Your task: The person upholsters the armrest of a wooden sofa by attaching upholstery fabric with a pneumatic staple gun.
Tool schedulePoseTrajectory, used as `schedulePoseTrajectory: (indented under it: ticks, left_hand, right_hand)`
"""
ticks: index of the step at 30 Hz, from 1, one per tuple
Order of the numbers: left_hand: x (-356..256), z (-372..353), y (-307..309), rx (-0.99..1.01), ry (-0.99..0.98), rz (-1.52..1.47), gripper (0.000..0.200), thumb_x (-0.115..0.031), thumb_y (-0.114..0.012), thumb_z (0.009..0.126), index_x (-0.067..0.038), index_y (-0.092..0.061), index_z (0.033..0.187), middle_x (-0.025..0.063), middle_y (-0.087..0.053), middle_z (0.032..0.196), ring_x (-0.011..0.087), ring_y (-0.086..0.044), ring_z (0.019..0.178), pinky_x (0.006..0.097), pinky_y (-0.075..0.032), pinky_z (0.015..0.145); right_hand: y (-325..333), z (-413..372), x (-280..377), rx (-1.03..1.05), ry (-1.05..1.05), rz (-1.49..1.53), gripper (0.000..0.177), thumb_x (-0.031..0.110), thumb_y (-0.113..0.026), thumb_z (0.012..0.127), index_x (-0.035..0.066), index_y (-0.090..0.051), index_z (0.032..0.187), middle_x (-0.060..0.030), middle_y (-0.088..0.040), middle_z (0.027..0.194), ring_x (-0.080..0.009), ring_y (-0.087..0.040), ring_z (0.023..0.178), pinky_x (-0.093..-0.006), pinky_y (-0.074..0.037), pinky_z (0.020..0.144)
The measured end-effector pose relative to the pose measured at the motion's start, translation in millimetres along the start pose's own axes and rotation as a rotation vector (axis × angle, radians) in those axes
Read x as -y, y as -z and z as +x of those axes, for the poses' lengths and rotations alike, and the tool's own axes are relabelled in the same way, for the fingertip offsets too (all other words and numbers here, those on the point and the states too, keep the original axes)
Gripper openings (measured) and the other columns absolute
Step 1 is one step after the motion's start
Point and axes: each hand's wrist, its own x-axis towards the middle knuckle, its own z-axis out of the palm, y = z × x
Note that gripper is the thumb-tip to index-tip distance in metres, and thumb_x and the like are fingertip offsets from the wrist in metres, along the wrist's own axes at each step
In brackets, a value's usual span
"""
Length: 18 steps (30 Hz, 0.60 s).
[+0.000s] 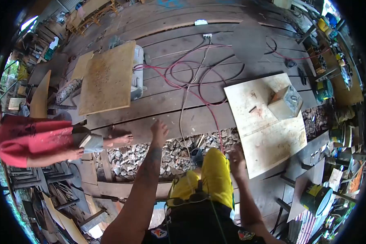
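Right hand (pixel 236 159) at the near corner of a large pale rectangular plywood sheet (pixel 272 138); left hand (pixel 159 131) well off to the side.

Beneath and ahead of both hands, a dark weathered plank floor (pixel 183 101). On it, ahead and to the right of the right hand, the pale sheet, long axis running away from the body, near left corner touching or just beside that hand, much farther from the left. Right hand's grip too blurred to read: cannot tell whether closed on the edge or only resting. Left hand stretched forward, fingers loosely spread, holding nothing, over the plank edge above grey gravel (pixel 130 156). Well ahead and left of the left hand, a tan square plywood board (pixel 107 77). Toward the pale sheet's far end, a small wooden box (pixel 286 102). Between the hands, a thin red cable (pixel 191 92) trailing forward.
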Motion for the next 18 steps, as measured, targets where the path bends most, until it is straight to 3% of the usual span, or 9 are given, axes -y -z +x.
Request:
schedulePoseTrajectory:
  ticks: [1, 2, 4, 6, 7, 9, 14, 17, 18]
  left_hand:
    - [12.3, 68.6, 12.7, 0.046, 0.028, -0.099, 0.049, -0.04, -0.061, 0.097, -0.015, -0.048, 0.138, 0.0059, -0.053, 0.129, 0.0239, -0.055, 0.117, 0.0421, -0.049, 0.094]
    - [3.8, 91.4, 4.0, 0.039, 0.035, -0.092, 0.049, -0.04, -0.061, 0.097, -0.015, -0.048, 0.138, 0.0059, -0.053, 0.129, 0.0239, -0.055, 0.117, 0.0421, -0.049, 0.094]
    - [-19.5, 130.7, -17.4, -0.006, -0.101, -0.313, 0.039, -0.037, -0.059, 0.098, -0.015, -0.052, 0.129, 0.003, -0.055, 0.12, 0.0224, -0.059, 0.108, 0.0411, -0.05, 0.094]
    - [-46.2, 182.3, -31.7, -0.089, -0.184, -0.336, 0.021, -0.033, -0.057, 0.099, -0.015, -0.057, 0.11, -0.0012, -0.059, 0.1, 0.0167, -0.061, 0.088, 0.0386, -0.05, 0.092]
    - [-57.6, 209.9, -33.7, -0.11, -0.18, -0.325, 0.021, -0.033, -0.057, 0.099, -0.015, -0.057, 0.11, -0.0012, -0.059, 0.1, 0.0167, -0.061, 0.088, 0.0386, -0.05, 0.092]
    - [-81.7, 262.9, -31.9, -0.019, -0.309, -0.332, 0.014, -0.032, -0.053, 0.1, -0.021, -0.053, 0.092, -0.004, -0.049, 0.08, 0.0103, -0.051, 0.071, 0.0322, -0.051, 0.083]
    - [-140.8, 389.5, -34.6, -0.18, -0.418, -0.375, 0.022, -0.031, -0.052, 0.1, -0.015, -0.052, 0.086, -0.0019, -0.052, 0.077, 0.0121, -0.054, 0.068, 0.0346, -0.052, 0.082]
    - [-172.2, 429.1, -40.6, -0.303, -0.436, -0.408, 0.029, -0.034, -0.05, 0.101, -0.011, -0.05, 0.083, -0.0006, -0.053, 0.075, 0.0155, -0.055, 0.066, 0.0368, -0.053, 0.082]
    - [-180.7, 443.9, -44.8, -0.298, -0.459, -0.433, 0.034, -0.037, -0.049, 0.102, -0.009, -0.05, 0.082, 0.0, -0.053, 0.074, 0.0174, -0.055, 0.066, 0.0378, -0.053, 0.083]
  right_hand:
    - [-24.0, 5.3, -26.2, 0.054, 0.168, -0.15, 0.032, 0.005, -0.068, 0.088, -0.002, -0.062, 0.119, -0.0143, -0.071, 0.092, -0.0283, -0.07, 0.076, -0.0388, -0.054, 0.069]
    - [-43.7, 7.6, -18.6, 0.121, -0.029, -0.082, 0.038, 0.006, -0.068, 0.087, -0.001, -0.059, 0.123, -0.0166, -0.07, 0.093, -0.0338, -0.068, 0.086, -0.0419, -0.053, 0.078]
    - [-83.9, 18.0, -31.9, 0.174, 0.077, -0.203, 0.044, 0.016, -0.064, 0.091, 0.0, -0.054, 0.13, -0.0246, -0.063, 0.11, -0.0441, -0.059, 0.102, -0.0503, -0.05, 0.085]
    - [-116.6, 29.6, -42.3, 0.302, -0.032, -0.294, 0.05, 0.022, -0.064, 0.09, 0.002, -0.051, 0.134, -0.0248, -0.058, 0.12, -0.0459, -0.055, 0.108, -0.0529, -0.047, 0.091]
    - [-130.7, 37.8, -47.3, 0.32, -0.046, -0.287, 0.05, 0.022, -0.064, 0.09, 0.002, -0.051, 0.134, -0.0248, -0.058, 0.12, -0.0459, -0.055, 0.108, -0.0529, -0.047, 0.091]
    - [-155.6, 55.8, -52.2, 0.372, -0.002, -0.501, 0.053, 0.026, -0.065, 0.088, 0.003, -0.051, 0.134, -0.023, -0.056, 0.122, -0.0447, -0.054, 0.108, -0.0543, -0.045, 0.092]
    - [-179.8, 105.2, -40.5, 0.437, -0.105, -0.733, 0.056, 0.036, -0.067, 0.085, 0.008, -0.055, 0.132, -0.0216, -0.054, 0.126, -0.0425, -0.052, 0.111, -0.0576, -0.043, 0.092]
    - [-180.2, 126.0, -43.4, 0.567, -0.407, -0.545, 0.053, 0.026, -0.069, 0.083, 0.009, -0.055, 0.132, -0.0169, -0.055, 0.125, -0.0391, -0.049, 0.117, -0.0513, -0.04, 0.099]
    - [-177.4, 150.7, -20.7, 0.555, -0.321, -0.615, 0.053, 0.026, -0.07, 0.082, 0.009, -0.056, 0.131, -0.0161, -0.055, 0.124, -0.0382, -0.049, 0.117, -0.0508, -0.041, 0.099]
